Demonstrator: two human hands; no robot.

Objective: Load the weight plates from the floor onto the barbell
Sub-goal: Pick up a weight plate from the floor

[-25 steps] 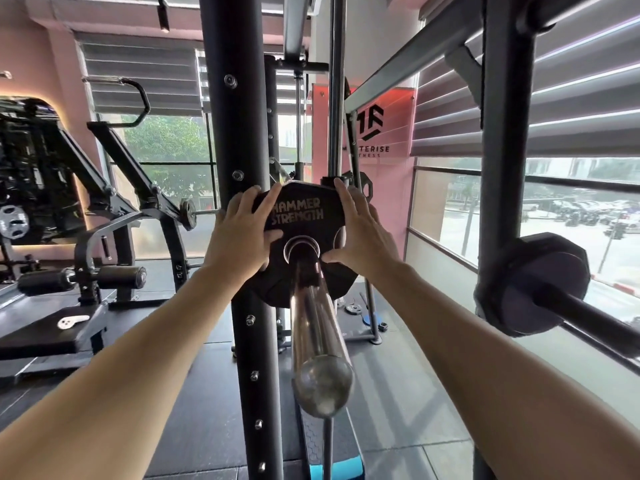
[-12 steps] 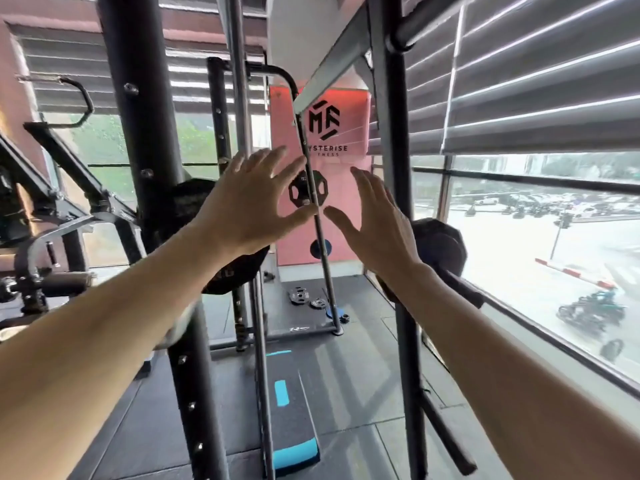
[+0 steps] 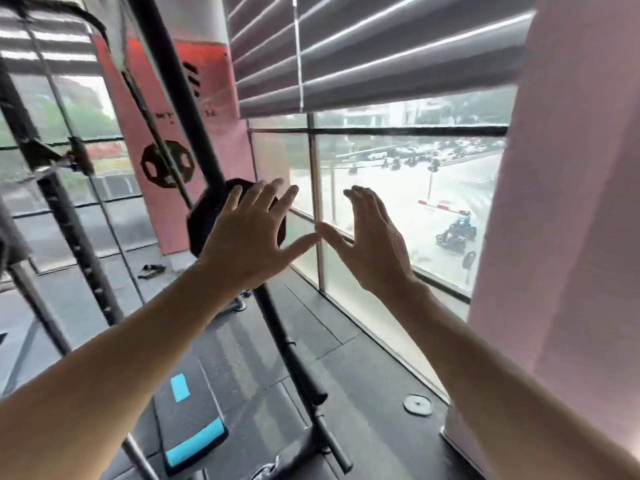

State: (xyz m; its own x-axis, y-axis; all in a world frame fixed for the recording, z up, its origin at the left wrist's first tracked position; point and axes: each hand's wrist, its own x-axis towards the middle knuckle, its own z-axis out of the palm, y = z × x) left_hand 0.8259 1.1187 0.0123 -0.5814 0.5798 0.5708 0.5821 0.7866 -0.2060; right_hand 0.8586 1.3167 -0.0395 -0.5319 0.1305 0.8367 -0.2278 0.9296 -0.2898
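Both my hands are raised in front of me with fingers spread and nothing in them. My left hand floats in front of a black weight plate that hangs on a peg of the rack upright. My right hand is beside it, in front of the window; the two thumbs nearly touch. A small grey plate lies flat on the floor near the pink column. Another black plate hangs further back against the pink wall. The barbell is out of view.
Black rack posts stand at left. A black step platform with blue ends lies on the dark rubber floor. A rack foot with pegs runs low at centre. The window and a pink column close off the right.
A second ago both hands were pressing a plate on the barbell sleeve. They have let go and stayed raised, and my view has swung right toward the window, leaving the barbell out of sight.
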